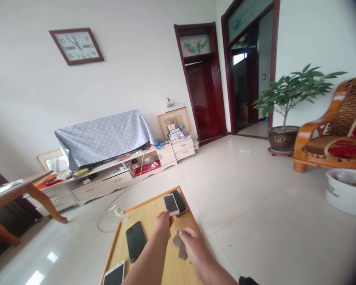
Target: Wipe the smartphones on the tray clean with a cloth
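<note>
Wooden tabletop (152, 213) bears a pump bottle (121, 215) left of the held white phone (171, 203).

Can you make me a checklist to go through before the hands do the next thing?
1. Left hand has a grip on the held white phone: ok.
2. Right hand has a grip on the grey cloth: ok.
3. Grey cloth is against the held phone's screen: not ok, they're apart.
4. Big dark phone lies on the table: ok.
5. Held phone's screen is spotless: cannot tell, too small to see.
</note>
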Motion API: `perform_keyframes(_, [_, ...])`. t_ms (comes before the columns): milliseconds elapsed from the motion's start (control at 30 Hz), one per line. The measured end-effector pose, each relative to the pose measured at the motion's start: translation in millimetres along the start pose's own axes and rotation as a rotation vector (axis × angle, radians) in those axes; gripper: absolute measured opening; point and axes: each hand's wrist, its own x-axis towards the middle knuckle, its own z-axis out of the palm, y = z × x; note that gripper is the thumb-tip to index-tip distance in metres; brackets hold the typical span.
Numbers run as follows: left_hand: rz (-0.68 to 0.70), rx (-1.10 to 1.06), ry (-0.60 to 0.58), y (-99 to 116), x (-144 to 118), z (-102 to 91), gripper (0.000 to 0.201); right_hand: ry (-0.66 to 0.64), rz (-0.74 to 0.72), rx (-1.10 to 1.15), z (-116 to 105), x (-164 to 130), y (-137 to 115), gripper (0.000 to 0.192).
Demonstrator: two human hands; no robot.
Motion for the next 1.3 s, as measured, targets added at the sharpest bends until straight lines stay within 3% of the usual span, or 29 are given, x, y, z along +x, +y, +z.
perform_keyframes(267, [0.032, 0.196, 0.007, 2, 33, 26.2, 0.033, 0.021, 0.031, 0.084, -9, 23, 1, 0.030])
perform_keyframes(400, [0.096, 0.338, 0.023, 2, 35, 26.4, 0.026, 0.022, 0.075, 0.130, -11, 29, 2, 0.028])
perform_keyframes(1000, [0.327, 0.941, -0.032, 12, 29, 23.1, 0.043, 0.022, 0.144, 0.118, -5, 22, -11, 0.035])
perform_keyframes(1133, [0.386, 1.022, 0.040, 15, 28, 10.1, 0.049, 0.025, 0.129, 0.099, -3, 24, -7, 0.037])
perform_keyframes(1300, [0.397, 1.180, 0.241, 14, 26, -39.4, 0.055, 0.012, 0.126, 0.101, 2, 22, -1, 0.040])
